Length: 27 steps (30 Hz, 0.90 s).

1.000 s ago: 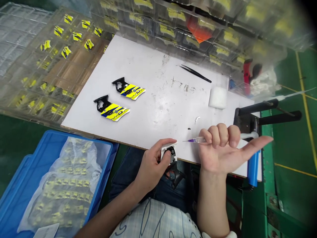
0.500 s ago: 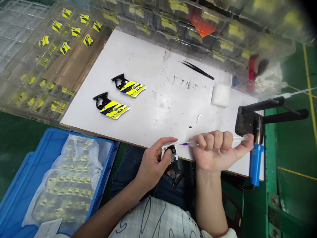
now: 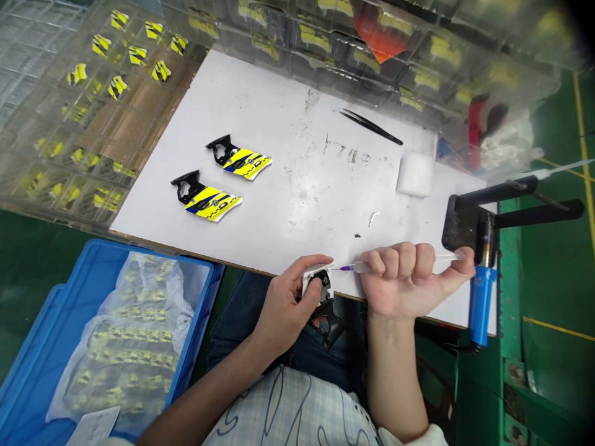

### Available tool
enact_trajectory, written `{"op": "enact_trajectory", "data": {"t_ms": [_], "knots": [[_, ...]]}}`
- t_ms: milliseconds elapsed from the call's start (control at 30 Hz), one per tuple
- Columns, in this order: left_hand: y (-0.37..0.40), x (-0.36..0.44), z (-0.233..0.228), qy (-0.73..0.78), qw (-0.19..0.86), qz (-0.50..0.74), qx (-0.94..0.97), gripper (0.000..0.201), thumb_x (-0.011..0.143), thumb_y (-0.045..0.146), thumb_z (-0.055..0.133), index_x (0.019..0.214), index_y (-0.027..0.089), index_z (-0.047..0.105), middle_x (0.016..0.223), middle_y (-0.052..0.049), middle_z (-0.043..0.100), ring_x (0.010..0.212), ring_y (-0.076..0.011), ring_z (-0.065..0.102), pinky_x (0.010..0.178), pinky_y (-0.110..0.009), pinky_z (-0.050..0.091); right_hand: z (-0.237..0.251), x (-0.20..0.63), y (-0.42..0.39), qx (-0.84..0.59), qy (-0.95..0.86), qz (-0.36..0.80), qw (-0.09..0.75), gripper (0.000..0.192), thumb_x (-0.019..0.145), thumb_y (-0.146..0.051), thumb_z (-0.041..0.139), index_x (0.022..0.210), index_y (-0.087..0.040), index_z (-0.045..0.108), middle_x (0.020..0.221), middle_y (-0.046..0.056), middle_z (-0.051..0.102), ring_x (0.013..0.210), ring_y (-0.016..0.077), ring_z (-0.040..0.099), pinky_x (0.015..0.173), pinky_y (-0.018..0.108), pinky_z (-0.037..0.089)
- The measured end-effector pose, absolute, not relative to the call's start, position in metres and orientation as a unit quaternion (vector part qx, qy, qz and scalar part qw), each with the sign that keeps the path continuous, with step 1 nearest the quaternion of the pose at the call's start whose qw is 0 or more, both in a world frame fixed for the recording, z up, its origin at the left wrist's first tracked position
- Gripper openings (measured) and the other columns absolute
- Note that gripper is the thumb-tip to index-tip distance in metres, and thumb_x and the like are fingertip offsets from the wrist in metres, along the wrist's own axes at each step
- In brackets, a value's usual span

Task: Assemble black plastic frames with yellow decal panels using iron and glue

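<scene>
My left hand [image 3: 287,306] pinches a black and white plastic part [image 3: 328,300] at the front edge of the white board. My right hand [image 3: 404,279] is wrapped round a clear syringe [image 3: 361,267], with the thumb on the plunger end. The syringe's purple needle tip points left and reaches the white rim of the part; whether it touches cannot be made out. Farther back on the board lie two yellow, blue and black panels, an upper one [image 3: 246,162] and a lower one [image 3: 211,201], each with a black bracket.
Black tweezers [image 3: 372,127], a white foam block [image 3: 414,175] and a small white scrap [image 3: 373,218] lie on the board [image 3: 288,111]. A blue-handled tool [image 3: 482,303] stands in a black holder at right. Clear compartment trays [image 3: 134,133] flank it; a blue crate [image 3: 93,254] sits lower left.
Both hands keep almost the same pose, with the syringe tip still at the part. The view has shifted very slightly.
</scene>
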<state>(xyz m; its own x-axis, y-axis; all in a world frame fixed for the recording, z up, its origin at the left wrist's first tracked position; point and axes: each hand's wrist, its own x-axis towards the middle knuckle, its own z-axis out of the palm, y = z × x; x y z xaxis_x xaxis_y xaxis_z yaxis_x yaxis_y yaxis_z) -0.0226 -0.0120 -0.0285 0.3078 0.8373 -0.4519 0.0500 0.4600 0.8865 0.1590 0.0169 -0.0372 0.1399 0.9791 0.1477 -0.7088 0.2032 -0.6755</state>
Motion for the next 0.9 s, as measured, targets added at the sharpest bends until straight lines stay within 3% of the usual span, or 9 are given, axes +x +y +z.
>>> {"op": "enact_trajectory", "data": {"t_ms": [900], "knots": [[-0.0125, -0.0230, -0.0282, 0.512, 0.680, 0.295, 0.435, 0.036, 0.094, 0.030, 0.050, 0.124, 0.019, 0.067, 0.051, 0.008, 0.037, 0.039, -0.0094, 0.039, 0.038, -0.018, 0.045, -0.0301, 0.1545, 0.0177, -0.235, -0.296, 0.593, 0.712, 0.067, 0.097, -0.064, 0.039, 0.050, -0.020, 0.021, 0.044, -0.007, 0.009, 0.039, 0.0083, 0.002, 0.037, 0.029, 0.015]]}}
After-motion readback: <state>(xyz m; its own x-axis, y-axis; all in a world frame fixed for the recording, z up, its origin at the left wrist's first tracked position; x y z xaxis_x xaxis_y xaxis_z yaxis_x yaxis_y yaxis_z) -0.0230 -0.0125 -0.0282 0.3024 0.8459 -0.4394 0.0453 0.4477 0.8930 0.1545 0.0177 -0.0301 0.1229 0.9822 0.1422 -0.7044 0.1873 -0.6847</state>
